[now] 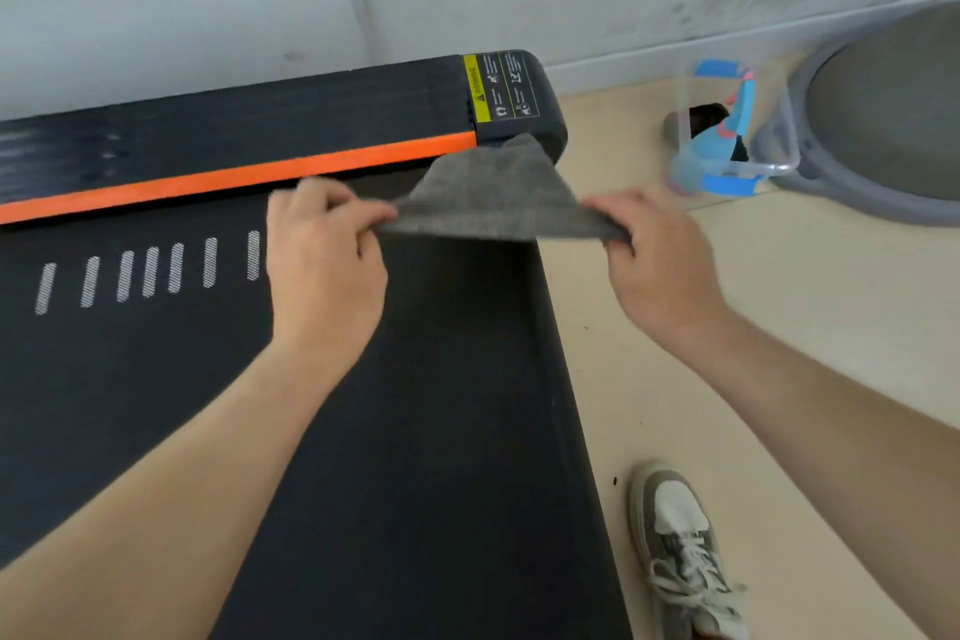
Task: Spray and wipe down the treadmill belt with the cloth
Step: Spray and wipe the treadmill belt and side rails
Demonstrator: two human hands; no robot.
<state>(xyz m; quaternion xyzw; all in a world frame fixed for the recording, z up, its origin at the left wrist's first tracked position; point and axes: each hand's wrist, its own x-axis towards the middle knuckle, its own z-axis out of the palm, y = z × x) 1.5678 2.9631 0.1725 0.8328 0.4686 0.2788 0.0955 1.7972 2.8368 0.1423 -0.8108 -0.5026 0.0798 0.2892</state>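
Both bare forearms reach forward over the black, finely textured treadmill belt (415, 431). The left hand (322, 265) and right hand (660, 265) each pinch one near corner of the grey woven cloth (493, 198), stretched into a triangle above the belt, its far tip by the orange strip (234, 182). A laced sneaker (680, 551) stands on the floor beside.

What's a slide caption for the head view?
Left hand and right hand hold a grey cloth stretched over the treadmill belt by the orange strip.
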